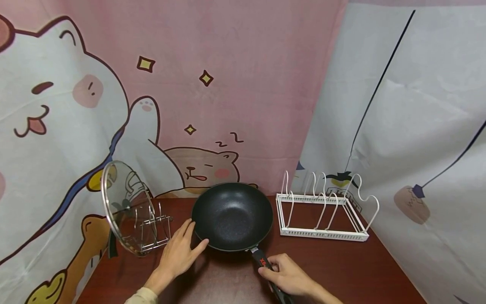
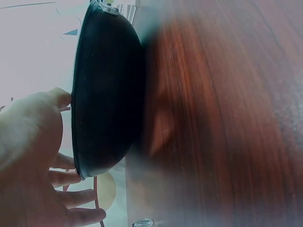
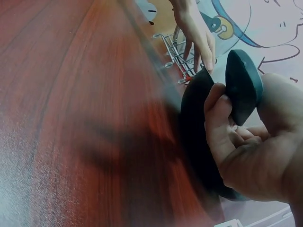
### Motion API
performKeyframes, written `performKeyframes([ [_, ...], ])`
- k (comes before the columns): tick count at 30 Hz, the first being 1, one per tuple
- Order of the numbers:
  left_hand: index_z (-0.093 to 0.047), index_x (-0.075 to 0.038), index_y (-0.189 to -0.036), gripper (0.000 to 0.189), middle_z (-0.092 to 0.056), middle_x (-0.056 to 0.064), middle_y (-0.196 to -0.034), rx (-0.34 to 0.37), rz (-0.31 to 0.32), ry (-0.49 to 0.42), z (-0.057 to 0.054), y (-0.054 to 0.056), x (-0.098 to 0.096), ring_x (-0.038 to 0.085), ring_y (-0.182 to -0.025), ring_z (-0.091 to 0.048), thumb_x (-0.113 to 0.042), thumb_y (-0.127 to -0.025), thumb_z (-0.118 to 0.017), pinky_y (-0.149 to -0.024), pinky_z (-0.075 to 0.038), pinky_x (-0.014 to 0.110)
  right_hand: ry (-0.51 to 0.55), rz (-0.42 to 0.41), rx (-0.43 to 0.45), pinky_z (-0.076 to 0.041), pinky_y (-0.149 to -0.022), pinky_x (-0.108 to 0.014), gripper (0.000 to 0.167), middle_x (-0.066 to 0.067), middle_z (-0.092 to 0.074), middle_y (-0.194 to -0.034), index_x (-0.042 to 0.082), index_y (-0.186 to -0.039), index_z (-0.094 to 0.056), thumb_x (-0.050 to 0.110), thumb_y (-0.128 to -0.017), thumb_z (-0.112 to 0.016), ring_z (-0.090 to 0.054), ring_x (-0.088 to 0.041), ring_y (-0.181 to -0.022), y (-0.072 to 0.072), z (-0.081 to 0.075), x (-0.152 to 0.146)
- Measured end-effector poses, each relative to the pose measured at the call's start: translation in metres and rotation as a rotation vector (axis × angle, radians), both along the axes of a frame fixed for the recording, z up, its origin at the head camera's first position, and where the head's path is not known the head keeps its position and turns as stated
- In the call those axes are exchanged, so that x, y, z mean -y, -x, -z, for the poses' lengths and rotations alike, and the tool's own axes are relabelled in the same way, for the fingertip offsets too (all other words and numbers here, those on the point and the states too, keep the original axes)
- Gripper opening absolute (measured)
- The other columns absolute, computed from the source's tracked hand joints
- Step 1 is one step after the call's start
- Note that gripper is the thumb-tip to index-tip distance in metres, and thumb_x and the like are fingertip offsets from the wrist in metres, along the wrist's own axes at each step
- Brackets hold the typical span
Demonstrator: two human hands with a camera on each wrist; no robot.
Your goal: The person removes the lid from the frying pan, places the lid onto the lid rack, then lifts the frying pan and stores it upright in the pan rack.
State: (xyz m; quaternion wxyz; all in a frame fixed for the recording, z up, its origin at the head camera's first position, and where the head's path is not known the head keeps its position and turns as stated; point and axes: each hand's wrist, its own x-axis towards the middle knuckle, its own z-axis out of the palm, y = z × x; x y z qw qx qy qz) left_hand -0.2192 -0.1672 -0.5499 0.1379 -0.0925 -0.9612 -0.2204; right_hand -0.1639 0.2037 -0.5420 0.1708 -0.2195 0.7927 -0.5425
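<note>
A dark nonstick wok (image 1: 232, 217) is at the middle of the table in the head view, its inside facing up and its handle toward me. My right hand (image 1: 285, 274) grips the black handle (image 1: 262, 258), with fingers curled round it; the right wrist view shows the handle's end (image 3: 243, 85) poking out of the grasp. At the wok's left rim is my left hand (image 1: 181, 249), thumb and fingers extended and spread. In the left wrist view the left thumb (image 2: 59, 98) and some fingertips meet the rim, while the other fingers reach past it.
To the left, a glass lid (image 1: 127, 211) leans upright in a small metal wire rack (image 1: 155, 230). A white rack (image 1: 322, 232) with several upright loops stands at the right. Behind the dark red wooden table (image 1: 228, 278) hangs a cartoon-printed cloth (image 1: 258, 84).
</note>
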Motion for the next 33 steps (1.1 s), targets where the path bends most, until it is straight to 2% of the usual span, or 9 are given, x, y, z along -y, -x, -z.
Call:
performKeyframes([
  [5, -0.055, 0.001, -0.162, 0.084, -0.051, 0.025, -0.173, 0.02, 0.003, -0.007, 0.0, 0.002, 0.0, 0.051, -0.149, -0.061, -0.057, -0.105, -0.076, -0.117, -0.054, 0.069, 0.039, 0.009, 0.097, -0.044, -0.05, -0.016, 0.03, 0.007, -0.066, -0.062, -0.003, -0.098, -0.072, 0.023, -0.111, -0.07, -0.058, 0.0, -0.051, -0.001, 0.003, 0.003],
  [17, -0.053, 0.001, -0.163, 0.082, -0.05, 0.023, -0.173, 0.036, 0.014, -0.028, -0.002, 0.007, 0.001, 0.049, -0.149, -0.061, -0.05, -0.104, -0.077, -0.117, -0.055, 0.068, 0.165, -0.002, 0.247, -0.053, -0.05, -0.02, 0.02, 0.003, -0.067, -0.062, 0.001, -0.101, -0.066, 0.018, -0.112, -0.066, -0.063, -0.004, -0.049, -0.006, 0.008, 0.012],
  [26, -0.048, 0.001, -0.167, 0.083, -0.044, 0.022, -0.178, 0.088, 0.025, -0.063, 0.001, 0.013, 0.002, 0.049, -0.154, -0.057, -0.047, -0.105, -0.075, -0.12, -0.052, 0.068, 0.212, -0.035, 0.303, -0.055, -0.053, -0.02, 0.016, 0.003, -0.069, -0.065, 0.004, -0.103, -0.063, 0.017, -0.113, -0.063, -0.064, -0.002, -0.051, -0.006, 0.011, 0.017],
  [33, -0.045, 0.002, -0.169, 0.083, -0.041, 0.022, -0.18, 0.101, 0.033, -0.102, 0.0, 0.017, 0.001, 0.048, -0.157, -0.054, -0.043, -0.105, -0.073, -0.121, -0.051, 0.068, 0.243, -0.038, 0.322, -0.056, -0.054, -0.021, 0.015, 0.002, -0.067, -0.065, 0.002, -0.103, -0.06, 0.015, -0.112, -0.061, -0.062, -0.003, -0.053, -0.009, 0.012, 0.026],
])
